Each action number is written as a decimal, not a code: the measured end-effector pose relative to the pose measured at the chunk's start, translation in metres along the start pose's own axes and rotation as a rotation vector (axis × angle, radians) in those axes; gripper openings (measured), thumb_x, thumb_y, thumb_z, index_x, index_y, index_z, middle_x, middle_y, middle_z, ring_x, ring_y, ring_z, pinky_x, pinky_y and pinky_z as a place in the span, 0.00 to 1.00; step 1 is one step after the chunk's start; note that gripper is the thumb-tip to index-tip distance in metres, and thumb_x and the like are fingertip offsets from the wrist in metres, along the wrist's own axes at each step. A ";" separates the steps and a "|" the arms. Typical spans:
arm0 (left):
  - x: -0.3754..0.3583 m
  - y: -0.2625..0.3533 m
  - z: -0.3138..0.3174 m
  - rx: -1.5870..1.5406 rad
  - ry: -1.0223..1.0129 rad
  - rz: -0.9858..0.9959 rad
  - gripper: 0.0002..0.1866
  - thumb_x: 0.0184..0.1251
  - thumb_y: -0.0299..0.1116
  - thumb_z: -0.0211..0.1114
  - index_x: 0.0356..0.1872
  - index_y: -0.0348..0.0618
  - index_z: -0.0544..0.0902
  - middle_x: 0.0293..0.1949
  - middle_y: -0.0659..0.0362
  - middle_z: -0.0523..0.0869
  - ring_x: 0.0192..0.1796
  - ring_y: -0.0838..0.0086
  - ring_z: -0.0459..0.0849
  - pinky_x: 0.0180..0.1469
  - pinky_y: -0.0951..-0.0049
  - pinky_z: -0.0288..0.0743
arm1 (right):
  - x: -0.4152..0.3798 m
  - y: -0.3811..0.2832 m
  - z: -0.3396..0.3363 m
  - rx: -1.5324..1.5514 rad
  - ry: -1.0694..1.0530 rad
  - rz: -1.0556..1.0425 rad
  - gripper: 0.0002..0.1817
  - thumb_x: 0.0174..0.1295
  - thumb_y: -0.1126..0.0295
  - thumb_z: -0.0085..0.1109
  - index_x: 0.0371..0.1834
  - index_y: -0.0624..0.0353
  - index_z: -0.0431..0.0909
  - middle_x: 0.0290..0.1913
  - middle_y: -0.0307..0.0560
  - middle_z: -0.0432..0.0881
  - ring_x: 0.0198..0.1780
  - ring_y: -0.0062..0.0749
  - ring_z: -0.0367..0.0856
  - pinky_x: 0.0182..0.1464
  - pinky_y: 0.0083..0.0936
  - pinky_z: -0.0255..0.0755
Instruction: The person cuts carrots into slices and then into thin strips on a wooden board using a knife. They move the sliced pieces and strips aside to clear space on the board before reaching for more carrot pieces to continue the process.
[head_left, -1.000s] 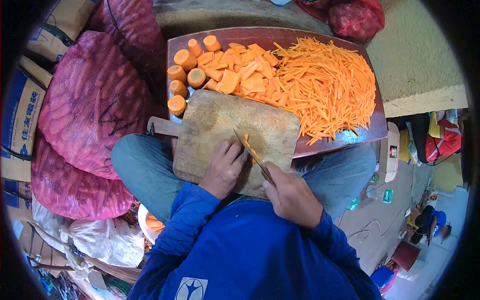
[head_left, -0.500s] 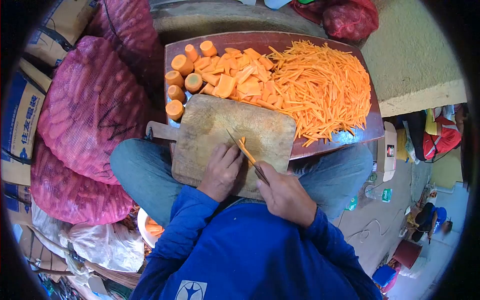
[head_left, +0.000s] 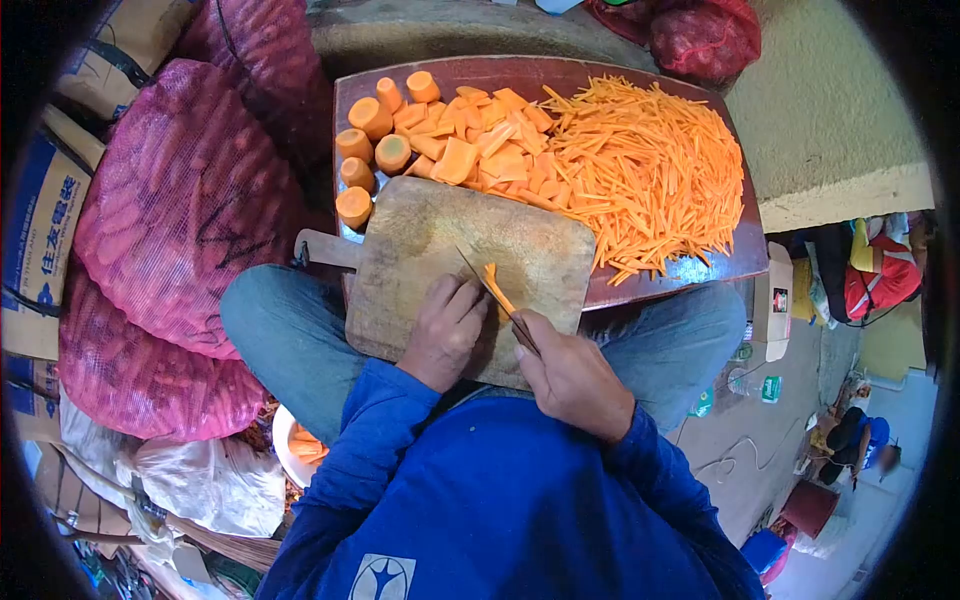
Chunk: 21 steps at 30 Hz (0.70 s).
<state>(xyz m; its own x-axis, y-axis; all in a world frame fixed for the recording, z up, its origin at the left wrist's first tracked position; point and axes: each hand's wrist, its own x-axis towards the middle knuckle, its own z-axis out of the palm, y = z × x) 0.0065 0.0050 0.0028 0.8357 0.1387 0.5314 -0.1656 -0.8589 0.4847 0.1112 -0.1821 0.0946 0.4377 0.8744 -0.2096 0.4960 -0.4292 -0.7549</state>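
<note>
A wooden cutting board (head_left: pixel 400 235) with a handle at its left lies across my lap. My right hand (head_left: pixel 575 375) is closed round a knife (head_left: pixel 480 275), its blade pointing up and left over the board. Thin carrot strips (head_left: pixel 497 287) lie along the blade's right side. My left hand (head_left: pixel 443 332) rests on the board left of the blade, fingers curled; anything under them is hidden. Beyond the board are carrot slices (head_left: pixel 458 160), a large heap of carrot shreds (head_left: pixel 650 175) and several thick carrot chunks (head_left: pixel 371 118).
The dark red table (head_left: pixel 745 255) holds the carrots. Mesh sacks (head_left: pixel 190 220) are stacked at the left, above a white bowl (head_left: pixel 288 445) with carrot pieces. Bottles (head_left: pixel 770 389) stand on the floor at the right, where another person (head_left: pixel 876 432) is farther off.
The view has shifted slightly. My right hand and the knife have moved a little to the right, and the strips stand slightly farther from my left hand.
</note>
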 end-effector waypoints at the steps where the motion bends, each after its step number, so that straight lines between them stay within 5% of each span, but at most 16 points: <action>1: 0.000 0.000 -0.001 0.002 -0.003 -0.001 0.18 0.53 0.23 0.72 0.46 0.28 0.88 0.50 0.46 0.86 0.52 0.51 0.84 0.56 0.54 0.82 | 0.003 -0.001 0.001 0.003 -0.001 0.000 0.20 0.79 0.67 0.58 0.67 0.65 0.70 0.43 0.74 0.88 0.44 0.75 0.88 0.46 0.62 0.79; 15: -0.003 0.000 0.001 0.036 -0.026 -0.022 0.18 0.55 0.25 0.69 0.48 0.28 0.88 0.50 0.47 0.85 0.52 0.52 0.82 0.55 0.54 0.79 | 0.002 -0.004 0.003 -0.011 0.053 -0.029 0.19 0.76 0.73 0.60 0.67 0.66 0.74 0.38 0.70 0.85 0.42 0.73 0.87 0.43 0.58 0.79; 21: -0.001 0.002 -0.002 0.055 -0.005 -0.028 0.18 0.55 0.24 0.71 0.49 0.29 0.88 0.48 0.49 0.84 0.54 0.52 0.82 0.56 0.55 0.79 | 0.004 -0.001 -0.003 0.083 0.013 0.036 0.16 0.78 0.68 0.59 0.63 0.63 0.74 0.38 0.70 0.87 0.43 0.71 0.89 0.43 0.59 0.79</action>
<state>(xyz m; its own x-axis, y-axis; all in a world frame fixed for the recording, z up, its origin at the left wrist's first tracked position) 0.0047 0.0042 0.0044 0.8425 0.1604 0.5143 -0.1134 -0.8804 0.4604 0.1147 -0.1793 0.0964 0.4636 0.8557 -0.2298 0.4160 -0.4392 -0.7963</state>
